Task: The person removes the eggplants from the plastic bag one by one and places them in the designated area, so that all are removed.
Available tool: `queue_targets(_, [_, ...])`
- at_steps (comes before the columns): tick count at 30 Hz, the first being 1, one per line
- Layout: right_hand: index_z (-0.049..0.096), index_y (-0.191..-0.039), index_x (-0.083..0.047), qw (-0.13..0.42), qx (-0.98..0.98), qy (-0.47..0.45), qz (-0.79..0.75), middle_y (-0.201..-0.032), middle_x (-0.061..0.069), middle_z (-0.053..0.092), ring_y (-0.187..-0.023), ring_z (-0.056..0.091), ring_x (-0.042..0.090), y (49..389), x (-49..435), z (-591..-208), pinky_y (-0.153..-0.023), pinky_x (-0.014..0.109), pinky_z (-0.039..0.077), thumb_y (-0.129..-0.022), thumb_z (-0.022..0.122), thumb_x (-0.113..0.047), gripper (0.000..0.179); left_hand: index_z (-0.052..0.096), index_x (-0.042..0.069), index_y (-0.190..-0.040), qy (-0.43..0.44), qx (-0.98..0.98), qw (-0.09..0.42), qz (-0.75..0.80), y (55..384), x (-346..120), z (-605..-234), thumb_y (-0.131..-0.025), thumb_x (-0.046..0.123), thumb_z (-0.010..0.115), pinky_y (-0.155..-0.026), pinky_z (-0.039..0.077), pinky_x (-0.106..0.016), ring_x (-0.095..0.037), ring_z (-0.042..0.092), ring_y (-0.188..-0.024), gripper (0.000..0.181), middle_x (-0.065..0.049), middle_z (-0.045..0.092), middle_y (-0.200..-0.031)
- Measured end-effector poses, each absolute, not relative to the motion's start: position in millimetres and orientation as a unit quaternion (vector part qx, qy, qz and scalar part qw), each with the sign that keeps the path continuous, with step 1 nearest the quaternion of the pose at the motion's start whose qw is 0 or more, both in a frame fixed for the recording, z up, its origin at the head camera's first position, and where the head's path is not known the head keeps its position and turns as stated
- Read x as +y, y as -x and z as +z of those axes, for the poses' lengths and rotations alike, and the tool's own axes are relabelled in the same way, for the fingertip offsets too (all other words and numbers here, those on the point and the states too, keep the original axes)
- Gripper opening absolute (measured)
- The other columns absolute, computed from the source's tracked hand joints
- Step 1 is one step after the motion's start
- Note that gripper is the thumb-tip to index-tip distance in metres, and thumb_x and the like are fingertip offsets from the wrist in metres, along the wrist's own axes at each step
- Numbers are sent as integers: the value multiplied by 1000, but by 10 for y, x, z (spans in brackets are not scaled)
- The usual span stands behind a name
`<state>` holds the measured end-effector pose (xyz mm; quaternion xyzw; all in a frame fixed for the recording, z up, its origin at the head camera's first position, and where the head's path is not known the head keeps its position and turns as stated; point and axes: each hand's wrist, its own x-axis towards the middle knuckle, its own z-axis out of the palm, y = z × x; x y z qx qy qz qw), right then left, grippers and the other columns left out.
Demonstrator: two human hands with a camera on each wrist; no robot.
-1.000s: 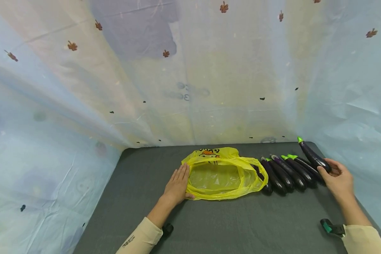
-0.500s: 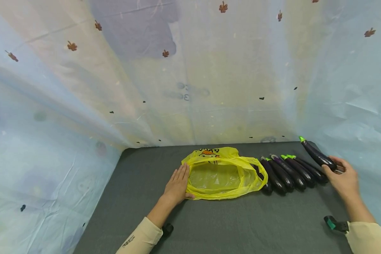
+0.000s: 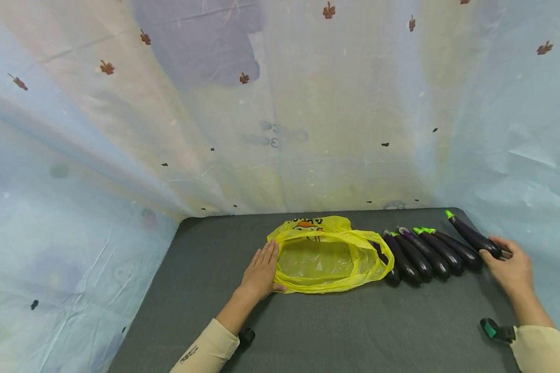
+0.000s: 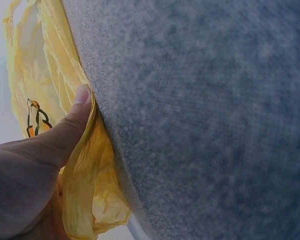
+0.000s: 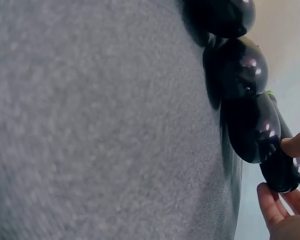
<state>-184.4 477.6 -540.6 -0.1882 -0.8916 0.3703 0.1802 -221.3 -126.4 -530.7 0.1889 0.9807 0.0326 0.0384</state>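
A yellow plastic bag (image 3: 308, 286) lies on its side, its mouth spread wide. My left hand (image 3: 260, 273) rests along the bag's left edge with straight fingers; in the left wrist view the thumb (image 4: 72, 120) touches the yellow plastic. At the far right, my right hand (image 3: 511, 267) pinches the rounded lower end of a dark purple eggplant (image 3: 473, 235), its green stem pointing up and left. Several more eggplants (image 3: 429, 255) lie side by side between bag and hand. The right wrist view shows the held eggplant (image 5: 280, 172) beside the row's end.
A dark grey cloth-covered table (image 3: 336, 331) bears everything. Pale patterned sheeting (image 3: 308, 129) hangs behind it and along both sides. The bag's handle loop (image 3: 386, 259) overlaps the leftmost eggplant.
My right hand has carried the eggplant rightward, away from the row, then slightly down toward the table. The left hand and bag have stayed still.
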Motion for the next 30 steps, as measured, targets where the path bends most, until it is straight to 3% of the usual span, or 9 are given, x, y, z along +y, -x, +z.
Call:
queue_targets(2, [47, -157, 6, 169, -891, 194, 375, -155, 40, 45, -129, 55, 56, 1855, 4794, -5408, -81, 39, 52, -108, 61, -27, 61, 14, 3, -172, -189, 981, 39, 32, 2211, -1263, -5303, -84, 57, 85, -134, 17, -47, -32, 15, -166, 126, -16, 10, -180])
queue_targets(3, [46, -157, 6, 165, -890, 197, 378, -155, 40, 44, -134, 48, 63, 1862, 4800, -5409, -86, 49, 52, -108, 60, -27, 61, 14, 2, -172, -190, 981, 38, 33, 2209, -1262, -5301, -84, 57, 85, -134, 17, -47, -32, 15, -166, 126, -16, 10, -180])
queue_targets(6, [44, -157, 8, 156, -887, 201, 386, -156, 42, 42, -138, 42, 67, 1874, 4818, -5413, -100, 73, 43, -109, 59, -26, 62, 15, 2, -172, -190, 980, 37, 33, 2205, -1262, -5295, -84, 57, 85, -134, 17, -48, -32, 16, -166, 126, -16, 11, -180])
queue_targets(11, [42, -159, 8, 135, -889, 196, 392, -157, 43, 39, -140, 37, 68, 1859, 4838, -5424, -103, 77, 40, -110, 57, -28, 62, 15, 2, -172, -191, 980, 36, 32, 2202, -1263, -5298, -83, 58, 85, -134, 18, -48, -32, 16, -166, 126, -16, 11, -180])
queue_targets(13, [41, -159, 7, 130, -891, 192, 391, -157, 43, 39, -140, 38, 67, 1853, 4845, -5426, -98, 75, 43, -110, 56, -30, 63, 15, 2, -172, -192, 980, 35, 31, 2204, -1265, -5301, -83, 58, 85, -134, 18, -48, -32, 17, -166, 126, -17, 11, -180])
queue_targets(16, [44, -158, 6, 129, -893, 193, 385, -156, 42, 41, -138, 42, 65, 1853, 4850, -5424, -83, 54, 53, -110, 54, -31, 62, 15, 2, -172, -193, 980, 35, 32, 2200, -1264, -5297, -84, 58, 85, -134, 18, -48, -32, 17, -166, 126, -17, 11, -180])
queue_targets(20, [48, -155, 6, 128, -896, 202, 374, -153, 40, 46, -136, 48, 62, 1863, 4840, -5425, -66, 25, 43, -111, 53, -32, 58, 14, 2, -172, -192, 980, 38, 34, 2192, -1263, -5287, -84, 57, 85, -134, 18, -48, -32, 16, -166, 126, -17, 11, -180])
queue_targets(25, [49, -153, 8, 134, -894, 207, 373, -153, 41, 46, -135, 48, 61, 1867, 4815, -5427, -71, 35, 49, -111, 52, -27, 55, 15, 1, -172, -192, 980, 38, 35, 2190, -1264, -5279, -84, 57, 85, -134, 18, -48, -33, 17, -166, 125, -17, 12, -179])
queue_targets(30, [53, -149, 10, 150, -894, 201, 370, -147, 40, 52, -126, 56, 54, 1864, 4802, -5447, -64, 20, 37, -109, 55, -20, 50, 15, 2, -172, -191, 980, 40, 35, 2188, -1264, -5277, -84, 57, 84, -134, 17, -48, -32, 16, -166, 125, -17, 11, -180])
